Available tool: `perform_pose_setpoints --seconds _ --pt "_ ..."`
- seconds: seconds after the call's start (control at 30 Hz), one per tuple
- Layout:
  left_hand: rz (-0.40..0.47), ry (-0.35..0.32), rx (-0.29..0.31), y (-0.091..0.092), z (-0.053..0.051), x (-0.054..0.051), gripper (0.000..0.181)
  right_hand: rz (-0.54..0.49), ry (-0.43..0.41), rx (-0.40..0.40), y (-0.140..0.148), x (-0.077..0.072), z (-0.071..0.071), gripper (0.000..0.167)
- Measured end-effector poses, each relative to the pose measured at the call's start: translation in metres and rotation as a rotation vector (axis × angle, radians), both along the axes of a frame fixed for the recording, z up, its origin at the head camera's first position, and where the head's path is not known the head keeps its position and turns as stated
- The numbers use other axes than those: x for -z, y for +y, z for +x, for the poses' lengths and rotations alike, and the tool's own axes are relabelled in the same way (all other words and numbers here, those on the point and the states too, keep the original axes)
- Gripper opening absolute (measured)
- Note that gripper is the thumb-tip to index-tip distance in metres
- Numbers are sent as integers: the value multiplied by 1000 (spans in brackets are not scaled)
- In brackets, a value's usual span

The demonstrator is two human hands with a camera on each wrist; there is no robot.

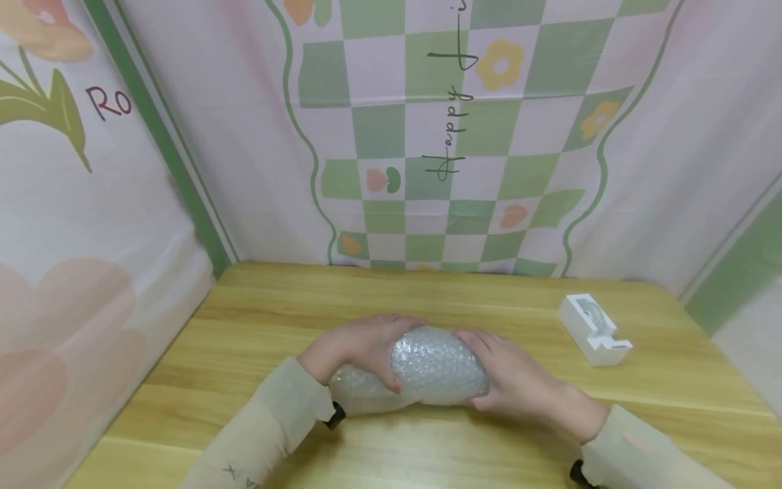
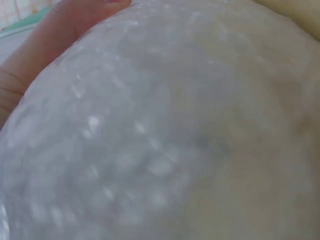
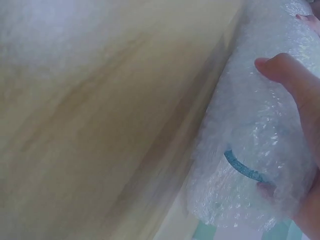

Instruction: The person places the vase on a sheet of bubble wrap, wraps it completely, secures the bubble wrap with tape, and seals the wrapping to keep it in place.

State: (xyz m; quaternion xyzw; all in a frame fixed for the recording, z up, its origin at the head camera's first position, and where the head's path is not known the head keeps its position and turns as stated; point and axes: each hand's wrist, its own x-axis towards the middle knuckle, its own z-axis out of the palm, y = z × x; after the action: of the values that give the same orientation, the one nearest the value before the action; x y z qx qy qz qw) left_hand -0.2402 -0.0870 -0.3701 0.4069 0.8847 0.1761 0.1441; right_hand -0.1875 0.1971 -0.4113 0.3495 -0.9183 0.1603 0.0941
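Observation:
A bundle of clear bubble wrap (image 1: 440,367) lies on the wooden table in front of me. My left hand (image 1: 369,348) grips its left part, thumb on the near side and fingers over the far side. At the right end my right hand (image 1: 519,375) holds it, thumb low at the front and fingers on top. The bubble wrap (image 2: 150,120) fills most of the left wrist view. Through the wrap (image 3: 240,120) a curved teal strip (image 3: 245,169) shows in the right wrist view; what else is inside cannot be made out.
A white tape dispenser (image 1: 594,331) with a roll of clear tape stands on the table (image 1: 256,326) to the right, beyond my right hand. Behind the table hangs a green-and-white checked cloth (image 1: 427,224). A printed curtain (image 1: 110,224) borders the left side.

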Motion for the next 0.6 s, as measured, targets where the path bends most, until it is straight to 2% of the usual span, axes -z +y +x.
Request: perform_pose_setpoints --seconds 0.2,0.43,0.6 --pt "-47 89 -16 0 6 0 116 8 23 -24 0 0 -2 105" --pt "-124 265 -2 1 16 1 111 8 60 -57 2 3 -6 106" --pt "-195 410 -1 2 23 3 116 -3 65 -77 4 5 -9 107"
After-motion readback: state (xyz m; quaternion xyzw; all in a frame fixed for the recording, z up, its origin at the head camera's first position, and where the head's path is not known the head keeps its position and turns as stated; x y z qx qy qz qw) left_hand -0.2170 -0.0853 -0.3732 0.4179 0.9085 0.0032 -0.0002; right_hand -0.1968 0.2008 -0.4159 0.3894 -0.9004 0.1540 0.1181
